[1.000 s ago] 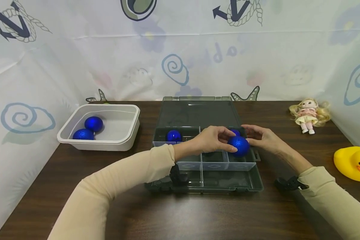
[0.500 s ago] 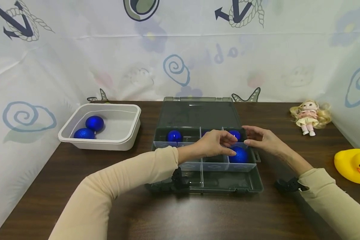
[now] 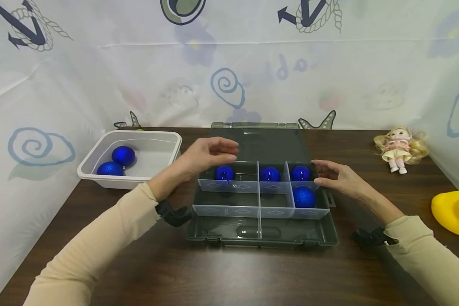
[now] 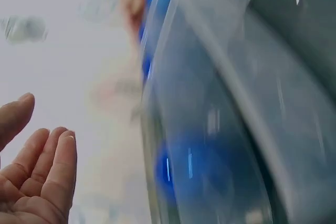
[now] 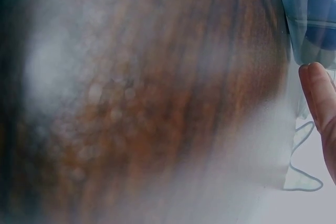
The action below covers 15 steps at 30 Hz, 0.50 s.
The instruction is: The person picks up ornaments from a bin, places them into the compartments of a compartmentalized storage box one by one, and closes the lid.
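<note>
My left hand hovers, holding nothing, over the back left of a dark see-through compartment box with its lid laid back. In the left wrist view, its thumb is apart from the fingers. My right hand is at the box's right edge; in the right wrist view its fingertips meet the box's corner. Shiny blue balls sit in the back row: left, middle and right. A larger glittery blue ball fills the compartment before the right one.
A white tub at the left holds a matte blue ball and a glittery blue ball. Off to the right are a doll and a yellow rubber duck. Patterned cloth hangs behind the dark wooden table.
My left hand lowered the glittery ball into the right compartment, let it go, then moved left across the box. My right hand stayed at the box's right edge.
</note>
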{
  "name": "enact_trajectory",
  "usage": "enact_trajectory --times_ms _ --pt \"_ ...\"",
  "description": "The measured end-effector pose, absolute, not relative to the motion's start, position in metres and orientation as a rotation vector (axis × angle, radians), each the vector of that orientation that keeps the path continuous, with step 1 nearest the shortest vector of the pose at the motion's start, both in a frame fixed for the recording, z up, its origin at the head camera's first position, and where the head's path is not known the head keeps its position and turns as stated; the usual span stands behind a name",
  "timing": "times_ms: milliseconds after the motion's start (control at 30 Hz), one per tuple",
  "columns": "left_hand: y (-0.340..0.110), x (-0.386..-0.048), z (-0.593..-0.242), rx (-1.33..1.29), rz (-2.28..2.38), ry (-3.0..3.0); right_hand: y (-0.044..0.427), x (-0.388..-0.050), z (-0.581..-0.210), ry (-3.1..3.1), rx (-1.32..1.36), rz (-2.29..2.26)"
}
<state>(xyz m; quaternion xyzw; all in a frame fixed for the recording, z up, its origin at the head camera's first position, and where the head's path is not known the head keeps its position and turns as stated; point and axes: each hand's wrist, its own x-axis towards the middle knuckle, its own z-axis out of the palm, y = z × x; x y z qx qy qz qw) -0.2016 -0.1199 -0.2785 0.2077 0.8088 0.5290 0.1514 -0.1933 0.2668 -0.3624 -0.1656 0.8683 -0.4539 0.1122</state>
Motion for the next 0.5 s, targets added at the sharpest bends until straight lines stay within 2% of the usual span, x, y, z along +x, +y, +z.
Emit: enact_trajectory --times_ms 267,500 --pt "-0.231 -0.219 -0.287 0.183 1.667 2.453 0.268 -0.192 -0.362 2.551 -0.489 -1.313" --pt "-0.298 -0.226 -0.302 -0.045 1.608 2.703 0.268 -0.193 -0.363 2.549 -0.479 -1.32"
